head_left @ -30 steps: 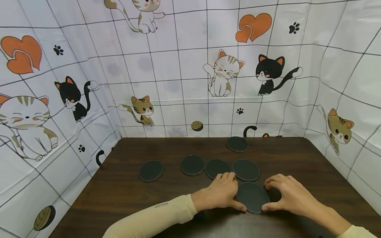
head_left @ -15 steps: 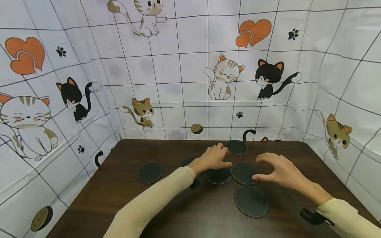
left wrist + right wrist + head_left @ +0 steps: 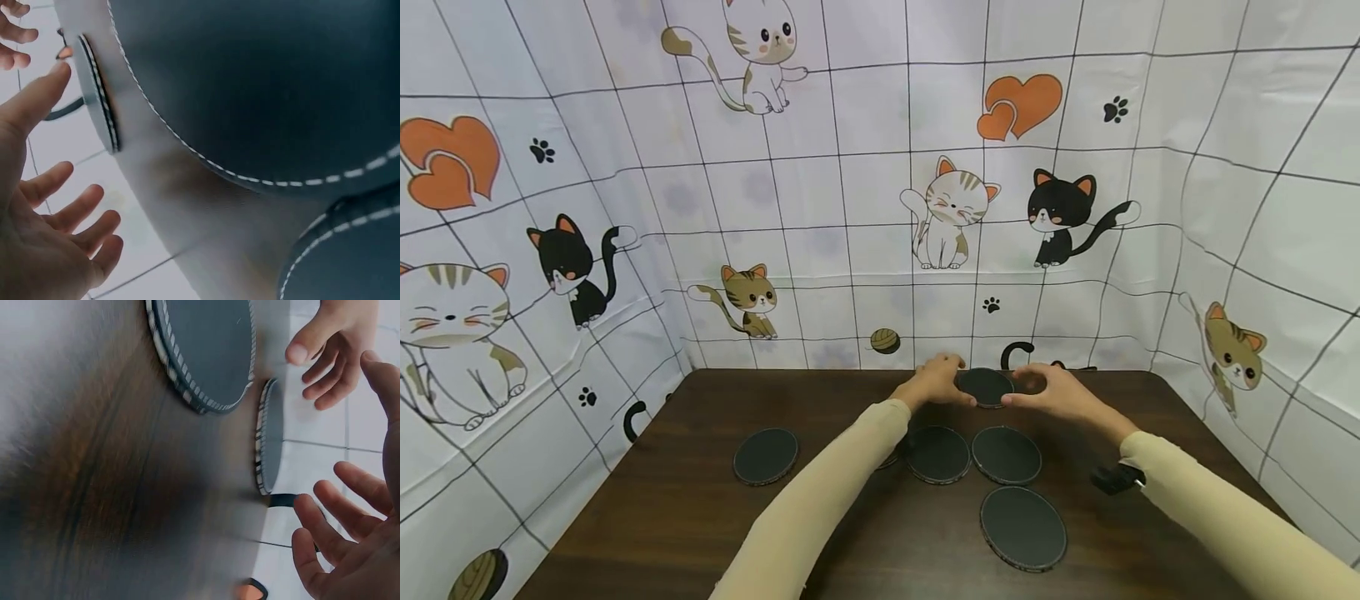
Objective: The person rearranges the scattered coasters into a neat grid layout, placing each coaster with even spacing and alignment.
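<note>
At the table's back edge lies a round, dark leather-look coaster (image 3: 987,388) with light stitching round its rim. My left hand (image 3: 935,382) hovers by its left side and my right hand (image 3: 1054,390) by its right, thumbs and fingers spread apart. In the left wrist view the left hand (image 3: 53,244) has bent, parted fingers with nothing between them, near that far coaster (image 3: 95,94). The right wrist view shows my right hand (image 3: 359,550) likewise loosely bent, with the coaster (image 3: 270,437) standing off from its fingers.
Nearer on the brown wooden table (image 3: 662,500) lie more coasters: one left (image 3: 766,457), two side by side, middle (image 3: 937,455) and right (image 3: 1007,455), and one in front (image 3: 1023,528). Another coaster (image 3: 889,461) is mostly hidden by the left sleeve. A cat-print sheet (image 3: 850,208) hangs behind.
Both hands have left the front coaster and moved away across the table to either side of the far one. The coasters stay in place; the head view has tilted up slightly.
</note>
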{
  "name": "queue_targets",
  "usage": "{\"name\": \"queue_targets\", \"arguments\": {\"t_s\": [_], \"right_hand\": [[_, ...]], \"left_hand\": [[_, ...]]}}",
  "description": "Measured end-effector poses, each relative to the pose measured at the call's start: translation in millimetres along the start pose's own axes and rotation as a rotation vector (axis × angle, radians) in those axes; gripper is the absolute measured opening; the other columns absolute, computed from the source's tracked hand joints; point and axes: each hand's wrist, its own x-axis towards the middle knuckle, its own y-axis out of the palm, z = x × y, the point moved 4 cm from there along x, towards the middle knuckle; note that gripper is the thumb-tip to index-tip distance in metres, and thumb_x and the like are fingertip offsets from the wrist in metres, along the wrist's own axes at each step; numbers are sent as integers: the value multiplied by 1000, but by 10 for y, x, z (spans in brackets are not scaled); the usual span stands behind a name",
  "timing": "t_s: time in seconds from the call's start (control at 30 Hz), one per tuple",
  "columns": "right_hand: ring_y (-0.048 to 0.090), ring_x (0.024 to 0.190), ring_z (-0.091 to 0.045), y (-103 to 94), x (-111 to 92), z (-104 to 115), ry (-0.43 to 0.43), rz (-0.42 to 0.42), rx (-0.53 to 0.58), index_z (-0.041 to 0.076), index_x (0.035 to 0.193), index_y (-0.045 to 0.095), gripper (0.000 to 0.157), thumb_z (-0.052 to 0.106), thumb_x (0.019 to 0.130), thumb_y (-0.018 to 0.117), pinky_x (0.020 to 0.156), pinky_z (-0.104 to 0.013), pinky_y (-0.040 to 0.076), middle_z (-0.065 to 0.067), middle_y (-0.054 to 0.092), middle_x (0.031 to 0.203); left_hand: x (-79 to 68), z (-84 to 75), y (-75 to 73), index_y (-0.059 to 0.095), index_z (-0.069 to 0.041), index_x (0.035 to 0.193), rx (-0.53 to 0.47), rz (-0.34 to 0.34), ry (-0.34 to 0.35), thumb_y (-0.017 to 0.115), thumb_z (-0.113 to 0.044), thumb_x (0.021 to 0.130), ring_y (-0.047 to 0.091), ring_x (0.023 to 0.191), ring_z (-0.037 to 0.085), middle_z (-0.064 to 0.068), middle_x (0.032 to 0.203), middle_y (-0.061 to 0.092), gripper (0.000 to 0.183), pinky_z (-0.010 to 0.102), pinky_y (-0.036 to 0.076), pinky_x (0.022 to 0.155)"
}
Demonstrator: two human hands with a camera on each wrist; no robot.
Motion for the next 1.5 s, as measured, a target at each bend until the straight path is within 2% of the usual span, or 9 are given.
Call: {"name": "queue_targets", "arguments": {"t_s": [0.1, 0.27, 0.47, 0.67, 0.8, 0.9, 1.1, 1.3, 1.5], "right_hand": [[61, 113, -40, 64, 96, -88, -11, 11, -40, -6, 135, 58, 75, 49, 88, 79, 90, -57, 50, -24, 62, 127], [59, 113, -45, 141, 142, -250, -15, 36, -145, -13, 132, 56, 82, 50, 86, 80, 89, -60, 49, -29, 58, 128], [53, 118, -52, 224, 212, -305, 33, 45, -236, -12, 132, 58, 87, 57, 84, 79, 90, -68, 44, -33, 52, 134], [51, 120, -53, 435, 413, -239, 32, 27, -339, -12, 125, 64, 89, 64, 81, 77, 88, -73, 41, -34, 53, 134], [52, 121, -53, 414, 407, -257, 47, -2, -329, -13, 124, 64, 86, 61, 82, 78, 89, -73, 41, -34, 53, 136], [51, 122, -54, 350, 363, -274, 52, -18, -314, -14, 124, 64, 85, 58, 83, 79, 90, -74, 40, -34, 52, 137], [54, 120, -51, 350, 346, -302, 35, -28, -306, -12, 120, 67, 84, 62, 81, 79, 87, -68, 46, -32, 53, 137], [60, 110, -46, 324, 344, -272, -15, -84, -353, -7, 113, 70, 82, 67, 78, 79, 82, -60, 51, -27, 59, 130], [61, 109, -44, 294, 337, -185, -68, -133, -387, -5, 110, 72, 81, 69, 77, 79, 84, -60, 50, -24, 63, 126]], "left_hand": [[48, 69, 40, 48, -13, 150, 24, 12, -38, 80, -57, 84, 46, 131, 31, 11, 147, 45, 85, 50, 37, 106], [90, 142, 122, 50, -17, 149, 118, 58, -81, 75, -68, 82, 39, 136, 33, 12, 151, 39, 88, 52, 32, 110], [97, 172, 158, 53, -19, 148, 162, 100, -73, 67, -74, 83, 37, 136, 32, 10, 150, 39, 87, 51, 30, 111], [54, 276, 150, 55, -21, 146, 187, 80, -76, 68, -71, 85, 37, 135, 29, 8, 148, 41, 80, 49, 30, 111], [111, 203, 175, 59, -20, 139, 205, 64, -48, 67, -71, 86, 39, 133, 26, 6, 146, 43, 74, 46, 33, 108], [168, 136, 181, 63, -18, 133, 196, 50, -32, 68, -68, 87, 42, 131, 25, 4, 145, 45, 68, 44, 34, 108], [214, 168, 192, 68, -19, 121, 161, 31, -14, 72, -63, 87, 48, 120, 21, 0, 136, 50, 56, 41, 37, 102], [206, 237, 189, 67, -14, 124, 67, 31, 29, 75, -59, 87, 52, 111, 16, -1, 124, 55, 58, 39, 39, 95], [164, 315, 141, 65, -10, 127, -15, 23, 79, 75, -57, 88, 55, 113, 16, 0, 125, 57, 62, 42, 39, 100]]}}
